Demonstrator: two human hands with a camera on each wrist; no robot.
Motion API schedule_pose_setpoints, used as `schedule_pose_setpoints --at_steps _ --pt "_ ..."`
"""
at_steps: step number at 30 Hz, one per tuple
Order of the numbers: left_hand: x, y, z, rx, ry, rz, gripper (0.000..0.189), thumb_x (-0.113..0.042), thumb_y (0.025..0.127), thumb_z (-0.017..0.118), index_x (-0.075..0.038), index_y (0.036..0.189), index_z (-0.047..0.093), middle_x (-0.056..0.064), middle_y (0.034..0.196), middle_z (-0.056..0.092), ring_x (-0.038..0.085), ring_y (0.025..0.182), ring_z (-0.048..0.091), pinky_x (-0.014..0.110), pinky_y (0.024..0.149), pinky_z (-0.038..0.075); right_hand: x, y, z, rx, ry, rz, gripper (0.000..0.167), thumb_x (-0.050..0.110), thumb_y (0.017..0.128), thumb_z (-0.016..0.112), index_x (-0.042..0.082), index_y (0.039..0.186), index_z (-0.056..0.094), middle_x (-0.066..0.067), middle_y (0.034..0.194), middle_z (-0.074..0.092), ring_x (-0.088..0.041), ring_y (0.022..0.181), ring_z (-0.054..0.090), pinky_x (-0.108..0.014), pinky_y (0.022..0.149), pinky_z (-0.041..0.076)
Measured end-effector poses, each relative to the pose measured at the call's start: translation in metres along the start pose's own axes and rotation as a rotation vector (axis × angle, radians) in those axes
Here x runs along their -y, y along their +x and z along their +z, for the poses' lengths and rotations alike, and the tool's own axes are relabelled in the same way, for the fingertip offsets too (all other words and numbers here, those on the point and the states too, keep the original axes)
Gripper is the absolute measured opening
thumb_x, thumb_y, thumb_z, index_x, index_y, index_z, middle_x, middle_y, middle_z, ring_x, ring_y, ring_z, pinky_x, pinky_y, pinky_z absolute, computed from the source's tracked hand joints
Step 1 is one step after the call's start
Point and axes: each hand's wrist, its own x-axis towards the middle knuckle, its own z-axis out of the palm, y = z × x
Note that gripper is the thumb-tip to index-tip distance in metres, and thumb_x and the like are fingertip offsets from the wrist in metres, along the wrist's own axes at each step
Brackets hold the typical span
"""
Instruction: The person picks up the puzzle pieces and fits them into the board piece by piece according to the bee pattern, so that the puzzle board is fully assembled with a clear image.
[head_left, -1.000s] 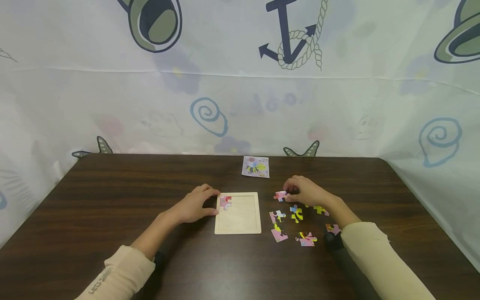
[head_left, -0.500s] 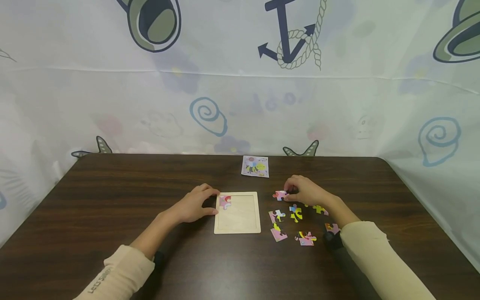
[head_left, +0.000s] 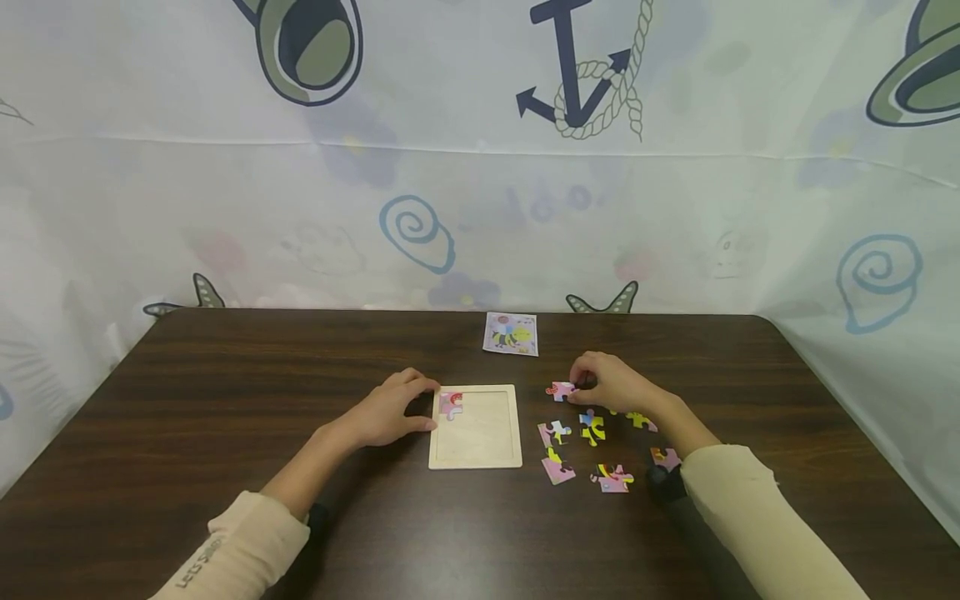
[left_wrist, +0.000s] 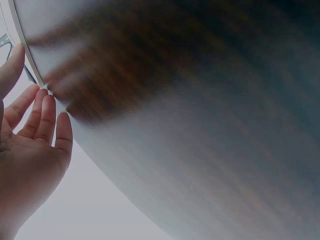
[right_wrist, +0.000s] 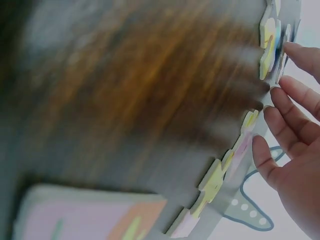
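My left hand point(head_left: 386, 410) touches the left edge of a square wooden puzzle tray point(head_left: 517, 429), thumb and index finger apart along its rim. In the left wrist view those fingers point(left_wrist: 46, 117) look mostly straight. One pink and red jigsaw piece point(head_left: 451, 404) sits in the tray's upper left corner. To the right of the tray, my right hand point(head_left: 617, 386) pinches another pink jigsaw piece point(head_left: 559, 391) between thumb and fingers, low over the table. The right wrist view shows that piece edge-on, partly hidden by the fingers point(right_wrist: 297, 92).
Several loose jigsaw pieces point(head_left: 592, 427) lie between the tray and my right forearm, some partly under it. A small picture card point(head_left: 511, 334) with a bee lies behind the tray. A patterned cloth point(head_left: 465, 167) hangs behind the dark wooden table point(head_left: 225, 375).
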Motion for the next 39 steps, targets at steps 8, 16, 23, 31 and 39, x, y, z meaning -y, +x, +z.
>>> schedule_pose_setpoints --at_steps 8,16,23,31,39 --pt "0.000 -0.001 0.001 -0.005 -0.009 -0.004 0.050 -0.019 0.081 0.070 -0.001 0.124 0.052 0.012 0.115 0.049 0.030 0.108 0.045 0.046 0.091 0.039 0.006 0.002 -0.001 0.000 0.051 0.042 0.016 0.015 0.081 0.070 0.006 0.089 0.061 -0.001 0.086 0.057 -0.018 0.079 0.052 -0.034 0.074 0.046" --pt "0.001 -0.001 0.002 -0.008 -0.005 -0.002 0.050 -0.019 0.081 0.070 -0.001 0.123 0.052 0.013 0.115 0.049 0.031 0.109 0.045 0.047 0.091 0.039 0.022 0.011 0.001 -0.024 0.048 -0.014 0.017 0.016 0.079 0.071 0.006 0.087 0.061 -0.002 0.084 0.057 -0.021 0.081 0.053 -0.035 0.075 0.045" --pt "0.001 0.000 0.003 -0.005 -0.009 -0.006 0.051 -0.019 0.081 0.071 -0.001 0.124 0.052 0.012 0.115 0.049 0.030 0.109 0.045 0.046 0.091 0.039 0.039 0.021 0.006 -0.017 0.044 -0.042 0.016 0.015 0.079 0.072 0.005 0.084 0.060 -0.002 0.082 0.056 -0.019 0.079 0.052 -0.033 0.073 0.044" --pt "0.001 0.000 0.001 -0.006 -0.002 0.001 0.050 -0.020 0.081 0.070 -0.002 0.124 0.052 0.012 0.116 0.049 0.031 0.109 0.044 0.047 0.090 0.039 0.057 0.032 0.017 0.010 0.014 -0.062 0.016 0.016 0.079 0.072 0.006 0.084 0.061 -0.001 0.081 0.056 -0.016 0.077 0.050 -0.031 0.072 0.043" --pt "0.001 0.000 0.000 -0.001 -0.001 0.007 0.049 -0.022 0.082 0.070 -0.002 0.123 0.052 0.012 0.115 0.049 0.031 0.108 0.045 0.047 0.090 0.039 0.077 0.040 0.027 0.025 -0.018 -0.073 0.015 0.017 0.079 0.071 0.007 0.086 0.061 0.000 0.083 0.058 -0.016 0.080 0.051 -0.036 0.078 0.041"
